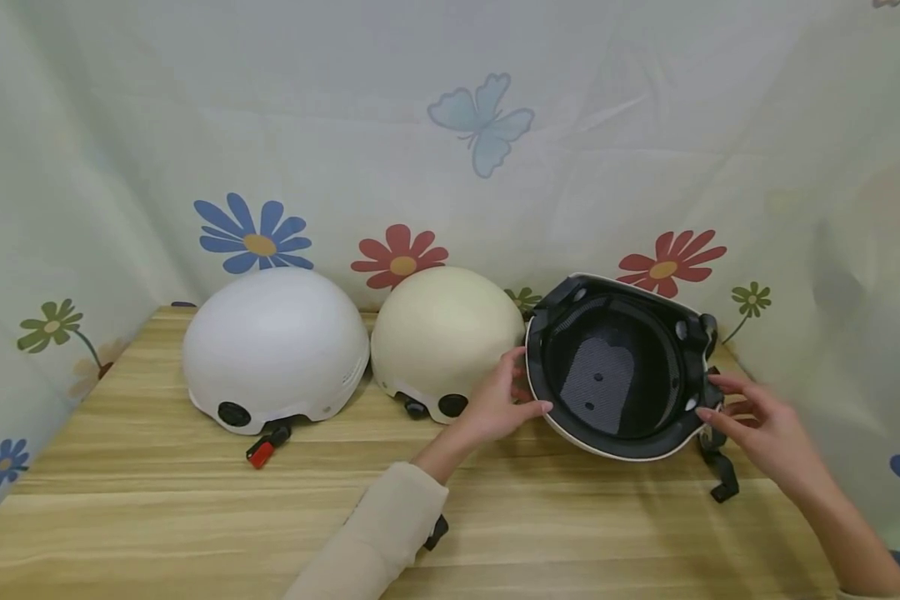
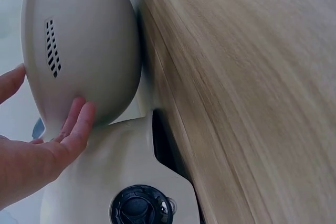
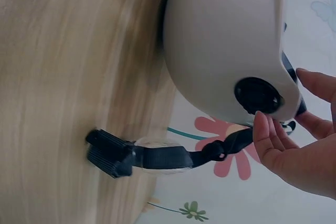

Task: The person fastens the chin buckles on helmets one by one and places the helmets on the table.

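An upturned helmet (image 1: 615, 358) with a pale shell and black padded inside lies at the right of the row, its opening facing up and toward me. My left hand (image 1: 502, 398) holds its left side, thumb at the rim and fingertips against the shell. On the opposite side my right hand (image 1: 765, 425) grips the rim, its fingers beside the round black disc (image 3: 257, 95). A black chin strap with a buckle (image 3: 110, 153) hangs from that side onto the table. Directly left of it sits a cream helmet (image 1: 450, 333), dome up, close behind my left hand.
A white helmet (image 1: 273, 342) stands dome up at the left, its red-and-black buckle (image 1: 261, 450) on the wooden table (image 1: 157, 517). Behind the row hangs a flowered curtain (image 1: 330, 125). Near my left sleeve (image 1: 390, 525) a small black piece (image 1: 437, 533) pokes out.
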### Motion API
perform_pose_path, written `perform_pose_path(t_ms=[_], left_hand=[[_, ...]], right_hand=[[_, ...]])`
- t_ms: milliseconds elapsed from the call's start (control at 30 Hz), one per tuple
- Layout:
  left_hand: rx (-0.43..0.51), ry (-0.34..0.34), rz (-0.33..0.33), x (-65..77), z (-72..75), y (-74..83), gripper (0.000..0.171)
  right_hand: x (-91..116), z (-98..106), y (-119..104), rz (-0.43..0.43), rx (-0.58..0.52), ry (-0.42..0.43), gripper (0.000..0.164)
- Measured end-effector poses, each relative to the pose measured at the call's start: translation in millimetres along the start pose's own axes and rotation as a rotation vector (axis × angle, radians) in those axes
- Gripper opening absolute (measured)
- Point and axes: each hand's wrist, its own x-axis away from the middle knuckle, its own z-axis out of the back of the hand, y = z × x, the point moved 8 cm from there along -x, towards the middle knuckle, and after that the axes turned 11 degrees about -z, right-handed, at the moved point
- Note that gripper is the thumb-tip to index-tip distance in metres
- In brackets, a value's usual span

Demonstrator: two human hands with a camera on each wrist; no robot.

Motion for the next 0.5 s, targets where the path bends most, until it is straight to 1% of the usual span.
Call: perform_pose_path(t_ms=[133, 267, 400, 500], left_hand=[[0.0, 0.004, 0.01, -0.1, -2.1, -0.8, 0.079], [-0.004, -0.008, 0.01, 0.5, -4.4, 1.9, 0.078], [0.011, -0.018, 0.001, 1.0, -5.2, 5.5, 0.073], [0.03, -0.003, -0.01, 0.0, -2.2, 8.1, 0.068]], right_hand=[[-3.6, -2.8, 2.2, -0.009, 0.011, -0.007, 0.053], [-6.3, -2.3, 4.5, -0.013, 0.003, -0.012, 0.05], [-7.9, -1.3, 6.9, -0.002, -0.022, -0.013, 0.046], [-9.2, 0.3, 10.1, 0.004, -0.042, -0.01, 0.044]])
